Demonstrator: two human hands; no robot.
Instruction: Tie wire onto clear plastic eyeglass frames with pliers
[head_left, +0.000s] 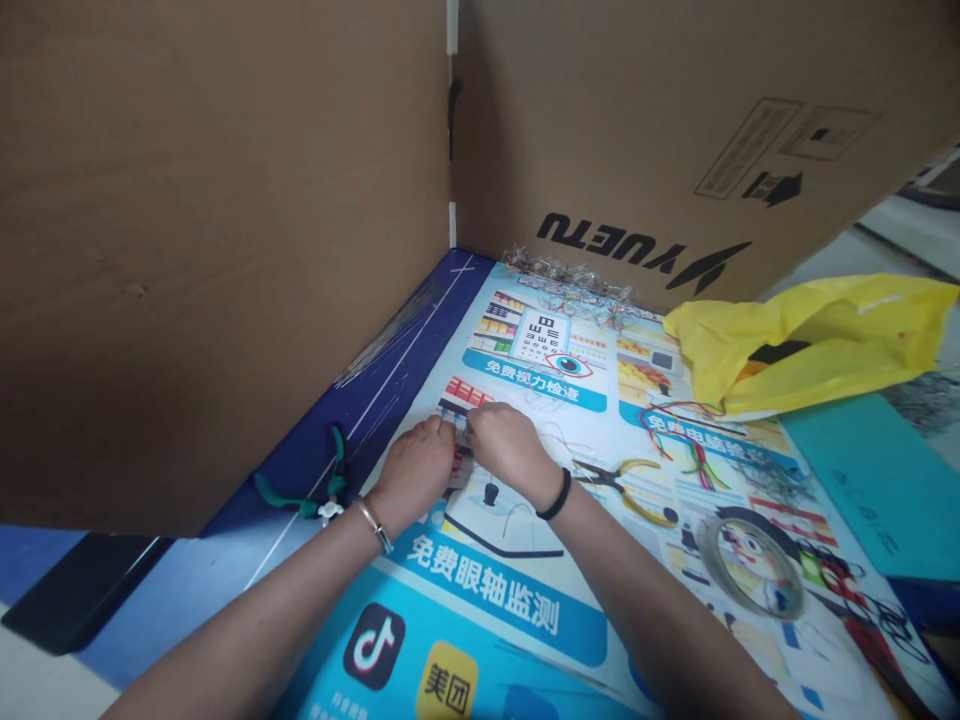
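The left hand (421, 460) and right hand (506, 445) meet left of the yellow-handled pliers (615, 482), fingers bent inward. The fingertips are hidden, so I cannot tell how tightly either grip closes or what, if anything, it has hold of. The pliers lie on a printed sheet (517, 590), just beside the right wrist, handles spread. Right of the pliers are colored cords (703, 465); nearer the viewer than the pliers is a tape roll (709, 555). Farther left of the pliers, a green-handled tool (287, 495) is partly covered by the left forearm. Beyond the pliers, tangled wire (570, 275) blurs together.
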